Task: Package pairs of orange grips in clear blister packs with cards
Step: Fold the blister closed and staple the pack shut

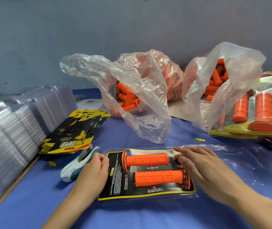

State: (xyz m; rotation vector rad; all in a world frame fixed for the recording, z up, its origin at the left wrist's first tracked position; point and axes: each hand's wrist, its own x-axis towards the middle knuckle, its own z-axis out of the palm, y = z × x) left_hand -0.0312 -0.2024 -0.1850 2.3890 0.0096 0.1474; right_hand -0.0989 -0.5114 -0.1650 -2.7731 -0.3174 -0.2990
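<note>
- Two grips (159, 178) lie side by side in the open pack (231, 156), close in front of me on the blue worktop (132, 217). Both run left to right.
- Under them sits a black card (115, 184) with a yellow border, printed side up.
- The upper grip (146, 160) has its flange at the left end; the lower one has its flange at the right end.
- The pack's clear lid half lies flat on the worktop to the right of the card.
- I see the left hand (94, 172) at the pack's left rim. Its fingers (105, 162) are curled, thumb and forefinger pressed together, pinching that rim.
- The right hand (203, 166) is over the right end of the upper grip. Its fingers (186, 151) are straight and loosely spread, holding nothing; I cannot tell whether the tips touch the grip.
- A white-and-teal tool (75, 166) lies just left of the left hand, partly hidden by it.
- Beyond the tool, a fanned stack of cards (72, 134) leans toward rows of empty blisters (16, 123) along the left edge.
- At the back stand two open bags, one centre (132, 90) and one right (217, 83), both full of orange grips.
- Finished packs (255, 113) are piled at the far right, touching the right bag.
- Small yellow scraps lie on the cloth: one (200, 140) beyond the pack, one (52, 163) beside the tool.
</note>
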